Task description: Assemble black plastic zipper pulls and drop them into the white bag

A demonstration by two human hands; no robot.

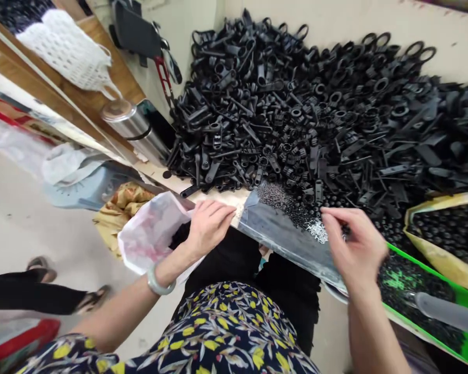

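Observation:
My left hand (209, 227) is at the front edge of the worktop, its fingers bent and pressed together. Whatever its fingertips hold, if anything, is too small to make out. My right hand (353, 248) pinches thumb and forefinger just above a little heap of white pieces (317, 231). Nothing I can name shows in that pinch. Between my hands lies a dark grey sheet (281, 227) along the edge. Behind it are tiny brownish metal bits (273, 196) and a large pile of black plastic parts (265, 114), with handles and rings among them.
A white plastic bag (150, 228) hangs open below my left hand. On the left stands a steel flask (128, 124). At right are a green-rimmed tray (432, 272) of small black parts and a yellow-edged bag (440, 267). Another person's legs (35, 295) show at lower left.

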